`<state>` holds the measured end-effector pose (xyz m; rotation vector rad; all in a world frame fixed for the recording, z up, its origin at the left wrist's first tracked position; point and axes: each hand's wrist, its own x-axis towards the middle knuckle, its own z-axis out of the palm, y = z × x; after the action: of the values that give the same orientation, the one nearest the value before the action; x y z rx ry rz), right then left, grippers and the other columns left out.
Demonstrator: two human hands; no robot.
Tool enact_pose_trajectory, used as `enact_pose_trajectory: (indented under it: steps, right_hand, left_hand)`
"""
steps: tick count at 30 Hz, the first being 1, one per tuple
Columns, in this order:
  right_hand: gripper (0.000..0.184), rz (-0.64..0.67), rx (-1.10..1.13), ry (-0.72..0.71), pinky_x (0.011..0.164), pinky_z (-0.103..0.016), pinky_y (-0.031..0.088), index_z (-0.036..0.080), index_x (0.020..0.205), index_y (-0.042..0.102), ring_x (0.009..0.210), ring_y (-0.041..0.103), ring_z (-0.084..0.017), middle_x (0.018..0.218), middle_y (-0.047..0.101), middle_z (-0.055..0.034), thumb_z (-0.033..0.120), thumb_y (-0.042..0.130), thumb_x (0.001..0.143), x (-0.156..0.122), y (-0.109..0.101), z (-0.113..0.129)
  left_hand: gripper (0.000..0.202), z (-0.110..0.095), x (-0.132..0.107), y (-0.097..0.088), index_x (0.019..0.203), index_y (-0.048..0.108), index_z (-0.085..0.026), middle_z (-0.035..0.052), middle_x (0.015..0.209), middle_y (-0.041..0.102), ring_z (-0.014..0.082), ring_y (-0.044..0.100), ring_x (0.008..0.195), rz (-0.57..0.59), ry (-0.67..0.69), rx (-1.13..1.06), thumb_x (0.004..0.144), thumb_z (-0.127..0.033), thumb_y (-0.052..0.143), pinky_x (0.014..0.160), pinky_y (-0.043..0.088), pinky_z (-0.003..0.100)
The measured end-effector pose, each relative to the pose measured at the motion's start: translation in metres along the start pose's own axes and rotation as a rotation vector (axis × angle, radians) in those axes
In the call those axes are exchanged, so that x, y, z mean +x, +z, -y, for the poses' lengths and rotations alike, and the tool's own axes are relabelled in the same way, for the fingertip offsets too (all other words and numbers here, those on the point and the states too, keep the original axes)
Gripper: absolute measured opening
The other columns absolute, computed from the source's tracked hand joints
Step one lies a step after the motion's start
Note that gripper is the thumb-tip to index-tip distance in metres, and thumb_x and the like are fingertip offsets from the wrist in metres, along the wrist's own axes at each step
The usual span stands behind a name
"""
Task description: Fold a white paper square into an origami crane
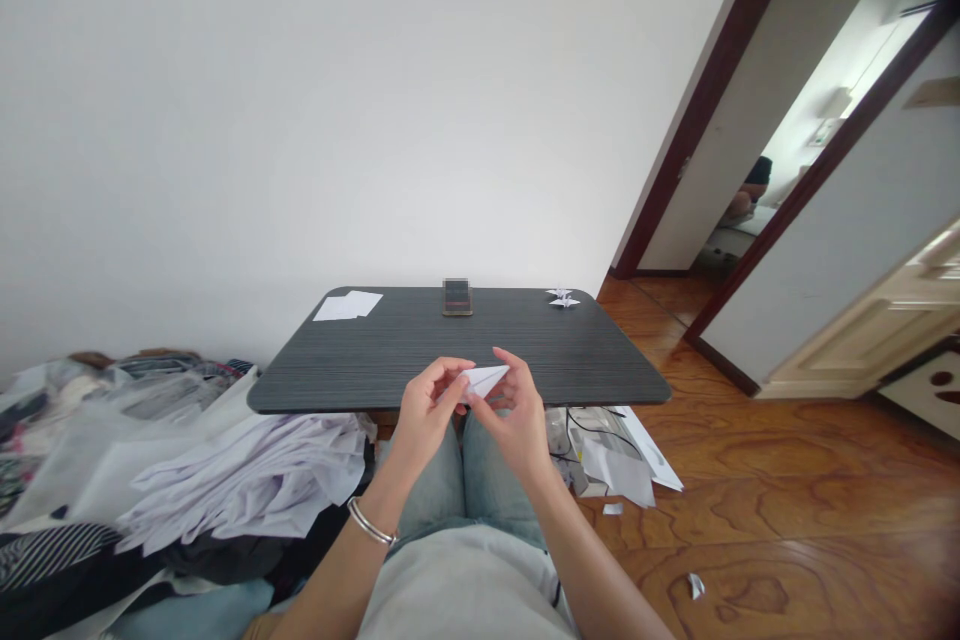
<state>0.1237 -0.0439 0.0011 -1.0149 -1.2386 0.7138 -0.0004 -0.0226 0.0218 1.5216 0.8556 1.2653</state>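
Note:
A small piece of folded white paper with a pointed end is held between my two hands, just above the near edge of the dark table. My left hand pinches its left side between thumb and fingers. On the other side, my right hand grips the paper from below and behind, its thumb at the lower edge. Fingers hide part of the folds. Two folded paper cranes sit at the table's far right corner. White paper sheets lie overlapping at the far left.
A phone stands at the table's back edge, near the white wall. Piled clothes lie to the left. Papers and cables are on the floor at right, with paper scraps on the wood. Through a doorway, a person is partly visible.

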Motion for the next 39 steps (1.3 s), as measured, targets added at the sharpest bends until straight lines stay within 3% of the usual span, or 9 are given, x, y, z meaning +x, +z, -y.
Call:
enact_pose_trajectory:
  steps: [4,7,11,16,21,33,39]
  right_hand:
    - [0.037,-0.017,0.125,0.029,0.053,-0.023,0.046,0.021,0.109,0.050,0.060,0.058,-0.013,0.079,0.062,-0.0012,0.028,0.062,0.075,0.001,-0.001,0.002]
    - [0.019,-0.008,0.216,0.081,0.049,-0.022,0.044,0.018,0.083,0.058,0.052,0.053,-0.011,0.063,0.059,0.0008,0.036,0.058,0.078,0.003,-0.003,0.005]
    - [0.026,-0.039,0.230,0.085,0.045,-0.022,0.040,0.018,0.065,0.056,0.046,0.047,-0.010,0.052,0.052,0.0028,0.040,0.057,0.078,0.006,-0.005,0.009]
    - [0.026,-0.037,0.198,0.069,0.043,-0.021,0.035,0.018,0.061,0.054,0.044,0.041,-0.008,0.050,0.049,0.0038,0.038,0.059,0.076,0.004,-0.005,0.013]
    - [0.029,-0.013,0.195,0.093,0.040,-0.020,0.031,0.018,0.059,0.050,0.041,0.038,-0.008,0.047,0.043,0.0058,0.039,0.060,0.076,0.001,-0.005,0.015]
    - [0.022,0.082,0.264,0.143,0.041,-0.019,0.036,0.019,0.067,0.052,0.041,0.045,-0.008,0.047,0.049,0.0056,0.037,0.060,0.076,-0.006,-0.002,0.011]
    - [0.019,0.001,0.217,0.071,0.043,-0.020,0.039,0.018,0.073,0.056,0.044,0.046,-0.009,0.053,0.051,0.0042,0.036,0.059,0.077,0.005,-0.008,0.014]
  left_hand:
    - [0.026,-0.001,-0.001,0.000,0.096,0.059,-0.015,0.0027,0.077,0.060,0.0127,0.057,0.065,-0.008,-0.022,0.000,0.078,-0.034,0.057,0.051,0.046,0.019]
    - [0.024,-0.002,-0.003,0.002,0.095,0.058,-0.015,0.0025,0.077,0.061,0.0125,0.058,0.066,0.004,-0.026,-0.013,0.079,-0.032,0.058,0.055,0.046,0.020]
    - [0.022,-0.004,-0.007,0.003,0.095,0.058,-0.015,0.0040,0.081,0.063,0.0140,0.059,0.072,0.052,0.010,0.012,0.079,-0.029,0.058,0.064,0.045,0.022]
    - [0.020,-0.009,-0.007,0.005,0.082,0.059,-0.014,0.0011,0.069,0.060,0.0117,0.054,0.063,0.084,0.006,0.053,0.079,-0.033,0.057,0.057,0.040,0.021]
    - [0.029,-0.009,-0.005,0.010,0.063,0.049,-0.015,-0.0028,0.056,0.049,0.0088,0.044,0.052,0.085,-0.030,0.037,0.078,-0.039,0.056,0.050,0.033,0.020]
    - [0.030,-0.008,-0.006,0.010,0.061,0.046,-0.016,-0.0043,0.054,0.041,0.0082,0.037,0.051,-0.068,0.036,0.070,0.077,-0.039,0.057,0.049,0.029,0.020]
    - [0.031,-0.008,-0.006,0.009,0.061,0.046,-0.016,-0.0038,0.056,0.043,0.0086,0.039,0.052,0.011,0.014,0.086,0.078,-0.040,0.055,0.049,0.030,0.020]
